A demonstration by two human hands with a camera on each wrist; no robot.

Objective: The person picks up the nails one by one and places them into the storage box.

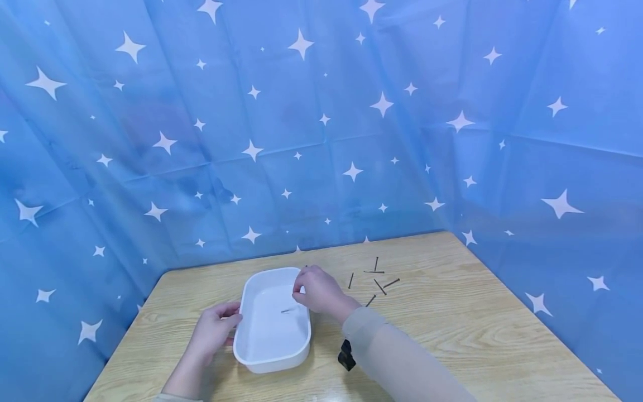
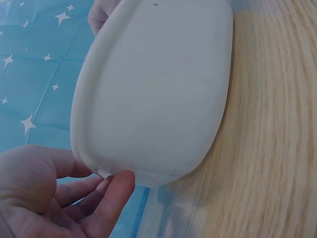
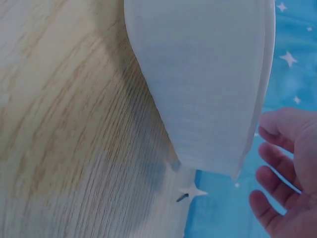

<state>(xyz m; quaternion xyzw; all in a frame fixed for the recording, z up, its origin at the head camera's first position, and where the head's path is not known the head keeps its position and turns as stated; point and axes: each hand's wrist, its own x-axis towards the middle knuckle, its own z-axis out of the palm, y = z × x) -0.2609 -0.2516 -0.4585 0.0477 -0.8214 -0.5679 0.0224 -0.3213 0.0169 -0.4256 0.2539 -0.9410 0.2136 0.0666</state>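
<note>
On grained wood, left hand [image 1: 213, 329] touches smooth rounded white tray [image 1: 251, 346].

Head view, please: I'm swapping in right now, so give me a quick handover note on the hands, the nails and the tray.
Left hand: open, fingers touching the white tray's left rim.
Right hand: over the tray's far right edge; whether it pinches anything cannot be told.
Done: one nail lies inside the tray.
Left: about six loose nails on the wooden table, right of the tray.
</note>
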